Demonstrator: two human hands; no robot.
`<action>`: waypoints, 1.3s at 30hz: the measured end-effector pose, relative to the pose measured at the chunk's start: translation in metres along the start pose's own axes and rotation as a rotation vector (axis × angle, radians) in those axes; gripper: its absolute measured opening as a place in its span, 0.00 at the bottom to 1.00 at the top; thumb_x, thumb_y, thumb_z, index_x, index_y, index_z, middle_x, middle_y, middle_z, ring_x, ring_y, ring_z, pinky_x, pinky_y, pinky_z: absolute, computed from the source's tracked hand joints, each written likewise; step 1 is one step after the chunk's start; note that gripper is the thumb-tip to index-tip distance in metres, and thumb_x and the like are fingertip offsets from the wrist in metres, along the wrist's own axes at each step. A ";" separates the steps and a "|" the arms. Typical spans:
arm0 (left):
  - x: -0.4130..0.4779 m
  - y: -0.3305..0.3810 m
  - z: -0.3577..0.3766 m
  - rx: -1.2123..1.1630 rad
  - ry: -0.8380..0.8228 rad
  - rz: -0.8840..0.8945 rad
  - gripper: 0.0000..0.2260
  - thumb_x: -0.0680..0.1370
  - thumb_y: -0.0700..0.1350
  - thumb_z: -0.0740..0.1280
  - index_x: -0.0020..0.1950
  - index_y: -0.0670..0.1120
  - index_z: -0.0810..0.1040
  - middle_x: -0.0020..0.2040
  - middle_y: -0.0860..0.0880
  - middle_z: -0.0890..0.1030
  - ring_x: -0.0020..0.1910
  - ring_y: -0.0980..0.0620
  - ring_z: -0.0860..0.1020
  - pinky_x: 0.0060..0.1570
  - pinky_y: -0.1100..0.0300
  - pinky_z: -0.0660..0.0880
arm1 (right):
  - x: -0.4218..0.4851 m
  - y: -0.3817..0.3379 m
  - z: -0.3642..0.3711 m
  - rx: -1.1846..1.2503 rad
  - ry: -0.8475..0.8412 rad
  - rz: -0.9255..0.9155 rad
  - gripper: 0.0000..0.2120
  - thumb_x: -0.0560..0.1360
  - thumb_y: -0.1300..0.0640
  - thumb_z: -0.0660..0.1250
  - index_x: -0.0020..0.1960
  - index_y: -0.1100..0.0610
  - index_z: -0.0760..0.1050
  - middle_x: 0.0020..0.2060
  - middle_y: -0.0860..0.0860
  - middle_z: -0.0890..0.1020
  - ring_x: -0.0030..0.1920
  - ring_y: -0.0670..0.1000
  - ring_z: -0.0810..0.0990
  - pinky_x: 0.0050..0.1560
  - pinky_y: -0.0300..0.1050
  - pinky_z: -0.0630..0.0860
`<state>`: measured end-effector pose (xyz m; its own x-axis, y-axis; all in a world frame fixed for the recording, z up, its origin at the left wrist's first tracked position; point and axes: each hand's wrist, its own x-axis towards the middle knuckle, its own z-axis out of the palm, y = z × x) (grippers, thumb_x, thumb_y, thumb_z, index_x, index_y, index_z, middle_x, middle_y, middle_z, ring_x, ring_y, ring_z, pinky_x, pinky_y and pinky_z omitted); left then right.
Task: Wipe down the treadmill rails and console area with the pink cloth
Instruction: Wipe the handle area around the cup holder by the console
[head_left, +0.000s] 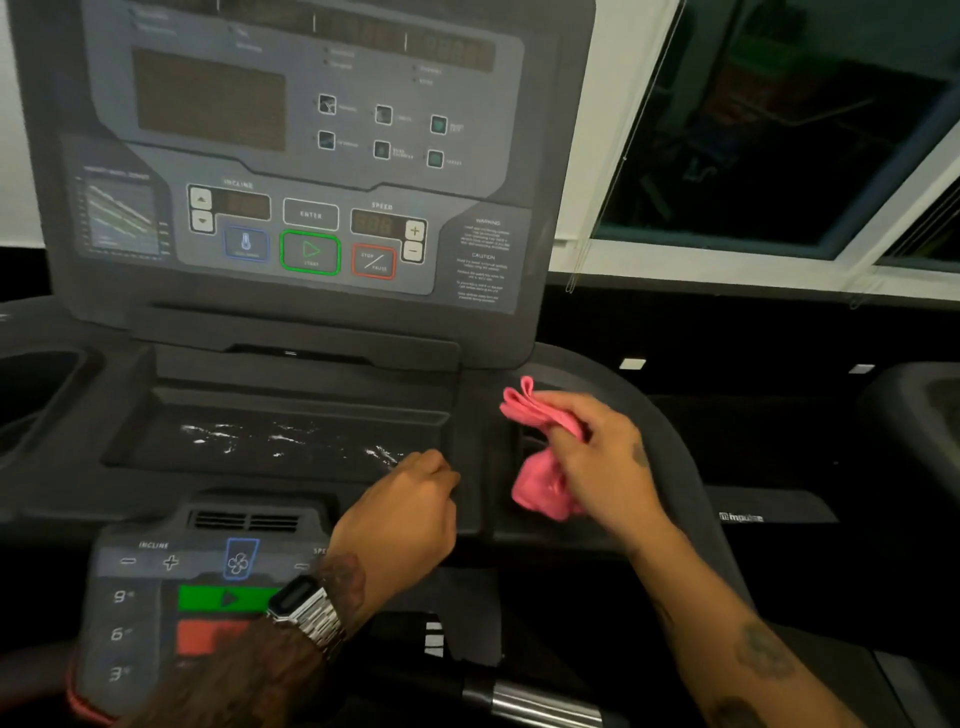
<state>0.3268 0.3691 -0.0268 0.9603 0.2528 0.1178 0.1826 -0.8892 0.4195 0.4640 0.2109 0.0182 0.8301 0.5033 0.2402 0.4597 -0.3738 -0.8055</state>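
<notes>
The pink cloth (540, 483) is bunched in my right hand (597, 457), held over the right cup-holder recess of the treadmill console (311, 156), beside the curved right rail (670, 441). One fold of the cloth sticks up above my fingers, the rest hangs below them. My left hand (405, 514), with a metal watch at the wrist, rests as a loose fist on the ledge at the right end of the shallow console tray (260, 441). It holds nothing.
The tray floor shows white streaks. A lower control panel (171, 597) with green and red buttons lies near my left forearm. A chrome handlebar (540, 701) crosses the bottom. A window (779, 130) and blind cords are at the right. Another machine (914, 415) stands far right.
</notes>
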 end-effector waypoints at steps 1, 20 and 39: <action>0.000 0.000 0.001 0.000 0.003 -0.002 0.17 0.73 0.46 0.54 0.53 0.44 0.80 0.52 0.50 0.76 0.53 0.50 0.76 0.53 0.51 0.77 | 0.006 -0.001 0.008 -0.041 -0.014 -0.044 0.22 0.69 0.64 0.64 0.60 0.51 0.81 0.57 0.44 0.82 0.58 0.46 0.78 0.61 0.38 0.71; 0.000 0.000 0.001 0.007 0.081 0.016 0.15 0.75 0.44 0.58 0.56 0.46 0.81 0.54 0.53 0.78 0.53 0.56 0.77 0.53 0.58 0.78 | 0.090 0.035 0.077 -0.634 -0.309 -0.229 0.28 0.72 0.65 0.63 0.71 0.52 0.72 0.63 0.58 0.78 0.65 0.61 0.71 0.73 0.54 0.59; 0.006 -0.002 0.000 -0.057 0.103 -0.014 0.23 0.69 0.49 0.50 0.50 0.50 0.83 0.49 0.55 0.80 0.47 0.57 0.80 0.51 0.62 0.77 | -0.021 0.048 0.047 -0.446 -0.198 -0.480 0.25 0.71 0.56 0.62 0.67 0.48 0.71 0.58 0.42 0.80 0.54 0.44 0.77 0.47 0.41 0.73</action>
<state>0.3319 0.3722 -0.0273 0.9305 0.3053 0.2023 0.1806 -0.8630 0.4718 0.4536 0.2192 -0.0507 0.4478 0.8105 0.3776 0.8838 -0.3374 -0.3240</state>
